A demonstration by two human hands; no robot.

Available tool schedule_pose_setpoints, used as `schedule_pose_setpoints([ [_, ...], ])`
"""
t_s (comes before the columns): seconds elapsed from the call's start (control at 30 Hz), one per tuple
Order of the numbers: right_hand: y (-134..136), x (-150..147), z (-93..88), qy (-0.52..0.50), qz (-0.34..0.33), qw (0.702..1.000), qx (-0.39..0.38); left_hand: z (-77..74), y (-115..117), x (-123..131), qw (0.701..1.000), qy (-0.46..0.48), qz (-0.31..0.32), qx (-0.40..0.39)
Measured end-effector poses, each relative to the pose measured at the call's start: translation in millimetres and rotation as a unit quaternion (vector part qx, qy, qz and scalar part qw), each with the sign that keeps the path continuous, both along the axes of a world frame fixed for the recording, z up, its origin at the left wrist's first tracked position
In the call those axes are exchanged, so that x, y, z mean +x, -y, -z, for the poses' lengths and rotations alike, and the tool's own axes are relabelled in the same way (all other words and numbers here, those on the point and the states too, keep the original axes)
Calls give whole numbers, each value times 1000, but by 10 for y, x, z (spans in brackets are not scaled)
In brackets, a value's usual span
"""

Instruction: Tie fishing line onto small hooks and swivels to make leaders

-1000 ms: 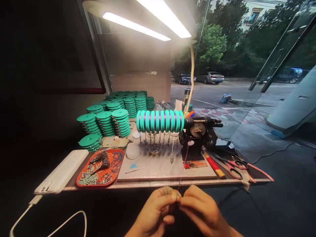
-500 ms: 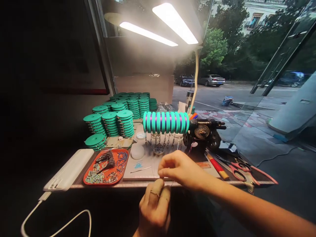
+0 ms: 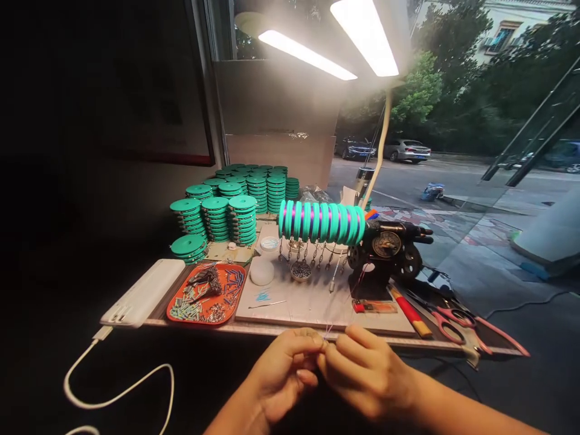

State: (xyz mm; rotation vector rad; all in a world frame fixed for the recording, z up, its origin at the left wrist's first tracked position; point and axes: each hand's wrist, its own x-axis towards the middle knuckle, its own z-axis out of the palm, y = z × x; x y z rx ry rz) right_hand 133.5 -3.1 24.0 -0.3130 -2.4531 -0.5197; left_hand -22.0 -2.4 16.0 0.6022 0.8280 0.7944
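Note:
In front of the table edge, my left hand [image 3: 283, 371] pinches with thumb and forefinger on thin pale purple thread [image 3: 327, 331], its other fingers curled. Against it, fingertip to fingertip, my right hand [image 3: 369, 374] is closed on the same thread. Short ends of thread stick up between the fingertips; any small piece under them is hidden. Beyond the hands stands a black stand with gears [image 3: 387, 244], carrying a row of teal spools [image 3: 321, 222] on a horizontal shaft. Small metal swivels [image 3: 313, 257] dangle from these spools.
Left are a red tray [image 3: 174, 311] of small parts, a white power bank [image 3: 145, 290] with cable, and stacks of teal spools [image 3: 242, 211]. A needle-like tool [image 3: 267, 304] lies on the board [image 3: 299, 317]. A lighter [image 3: 376, 307] and pink-handled scissors [image 3: 448, 326] lie right.
My right hand has come down and in beside my left, which has turned and risen so the fingertips meet. The whole view has shifted, moving the scene rightward.

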Motion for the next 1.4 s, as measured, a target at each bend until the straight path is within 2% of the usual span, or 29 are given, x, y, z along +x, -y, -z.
schedule_pose_setpoints([
  [0.07, 24, -51, 35, 3, -9, 1000, -28, 5, 14, 15, 999, -18, -7, 26],
  [0.13, 38, -88, 7, -11, -30, 996, -86, 27, 32, 12, 996, -50, -39, 69],
  [0.17, 29, -104, -33, -29, -45, 989, -134, 53, 43, 3, 985, -94, -66, 128],
  [0.2, 2, -125, -89, -54, -53, 977, -200, 89, 55, -11, 958, -157, -98, 219],
  [0.23, -46, -153, -156, -84, -46, 954, -286, 135, 66, -27, 903, -235, -133, 334],
  [0.27, -116, -191, -228, -108, -28, 920, -377, 188, 77, -45, 812, -319, -166, 459],
  [0.3, -202, -241, -300, -125, 4, 878, -462, 240, 86, -64, 703, -388, -196, 563],
  [0.33, -297, -299, -363, -136, 37, 835, -531, 285, 91, -80, 598, -436, -220, 636],
  [0.37, -389, -360, -414, -133, 51, 816, -561, 315, 94, -94, 520, -460, -240, 678],
  [0.4, -469, -416, -447, -127, 56, 805, -577, 324, 94, -104, 475, -467, -248, 703],
  [0.43, -526, -458, -463, -117, 55, 806, -577, 310, 92, -110, 469, -462, -243, 712],
  [0.47, -554, -480, -462, -109, 53, 812, -570, 274, 89, -111, 506, -447, -228, 702],
  [0.5, -550, -476, -446, -110, 58, 813, -569, 220, 83, -110, 582, -420, -207, 665],
  [0.53, -517, -446, -416, -119, 62, 823, -551, 157, 74, -106, 693, -374, -183, 589],
  [0.57, -461, -396, -377, -129, 63, 851, -506, 91, 61, -102, 813, -311, -162, 466],
  [0.6, -390, -333, -333, -132, 57, 890, -433, 33, 44, -98, 916, -211, -141, 312],
  [0.63, -314, -267, -285, -122, 42, 937, -323, -12, 26, -93, 973, -110, -116, 166],
  [0.67, -241, -208, -239, -96, 25, 974, -206, -41, 7, -90, 991, -46, -97, 78],
  [0.7, -177, -164, -196, -67, 9, 993, -98, -54, -11, -86, 997, 7, -82, 15],
  [0.73, -127, -137, -161, -40, -3, 999, -20, -52, -25, -83, 997, 36, -72, -15],
  [0.77, -93, -125, -135, -26, -8, 999, 18, -42, -35, -81, 996, 51, -68, -26],
  [0.83, -65, -129, -115, -29, -13, 999, 37, -12, -42, -80, 992, 87, -65, -59],
  [1.03, -95, -72, -90, -15, -7, 1000, 5, 6, -43, -94, 980, 142, -45, -133],
  [1.17, -129, -57, 31, -10, -4, 1000, 28, 18, -51, -77, 976, 163, -36, -137],
  [1.27, -142, -64, 97, -32, -2, 999, 18, 38, -32, -55, 981, 150, -33, -122],
  [1.33, -122, -63, 134, -77, 12, 996, -45, 47, -13, -39, 987, 124, -33, -101],
  [1.4, -67, -64, 187, -133, 50, 972, -185, 48, 2, -24, 994, 86, -36, -66],
])
